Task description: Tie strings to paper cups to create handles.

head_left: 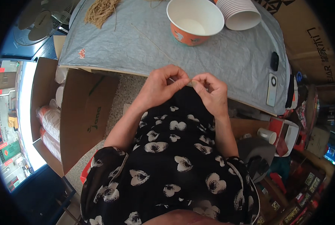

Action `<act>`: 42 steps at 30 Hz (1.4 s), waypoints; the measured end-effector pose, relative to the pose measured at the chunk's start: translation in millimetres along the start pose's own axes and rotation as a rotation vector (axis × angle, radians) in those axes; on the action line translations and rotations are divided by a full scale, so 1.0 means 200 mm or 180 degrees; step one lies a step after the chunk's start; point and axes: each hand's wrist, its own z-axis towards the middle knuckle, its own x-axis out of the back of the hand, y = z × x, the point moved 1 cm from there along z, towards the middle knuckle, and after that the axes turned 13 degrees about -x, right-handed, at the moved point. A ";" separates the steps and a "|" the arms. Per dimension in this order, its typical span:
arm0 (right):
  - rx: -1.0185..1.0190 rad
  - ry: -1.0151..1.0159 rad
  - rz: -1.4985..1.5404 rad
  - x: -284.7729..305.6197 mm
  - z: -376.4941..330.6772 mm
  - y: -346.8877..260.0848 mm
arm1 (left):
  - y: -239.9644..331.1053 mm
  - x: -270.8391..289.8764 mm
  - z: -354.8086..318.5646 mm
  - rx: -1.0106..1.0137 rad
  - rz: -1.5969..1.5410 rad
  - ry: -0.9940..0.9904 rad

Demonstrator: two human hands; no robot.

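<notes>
My left hand (pixel 160 85) and my right hand (pixel 213 93) meet just off the table's near edge, thumb and forefinger pinched on each. Between the fingertips shows a bit of thin tan strand (pixel 190 80), mostly hidden by the fingers. A long thin strand (pixel 152 42) lies across the grey-covered table (pixel 122 52) and runs toward my left hand; whether it is the same piece I cannot tell. Beyond my hands stands a large orange-and-white paper bowl (pixel 195 24), its inside white. At the far left rests a bundle of tan, string-like strands (pixel 101 13).
A stack of paper bowls (pixel 240 15) lies on its side at the far right. Toward the right edge are a white remote control (pixel 272 90) and a small black object (pixel 274 61). An open cardboard box (pixel 85 112) with wrapped stacks stands left, a white mug (pixel 266 135) lower right.
</notes>
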 end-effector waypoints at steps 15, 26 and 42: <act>0.0071 0.0362 0.0950 -0.01 0.01 0.00 | -0.02 -0.10 0.04 0.0437 -0.1160 0.0404; 0.0799 0.1590 0.0818 0.53 0.05 -0.22 | 0.15 0.07 0.32 -0.1261 0.1370 0.0876; 0.1704 0.1934 0.0224 0.32 0.18 -0.27 | -0.01 0.24 0.23 -0.0736 -0.0007 0.0856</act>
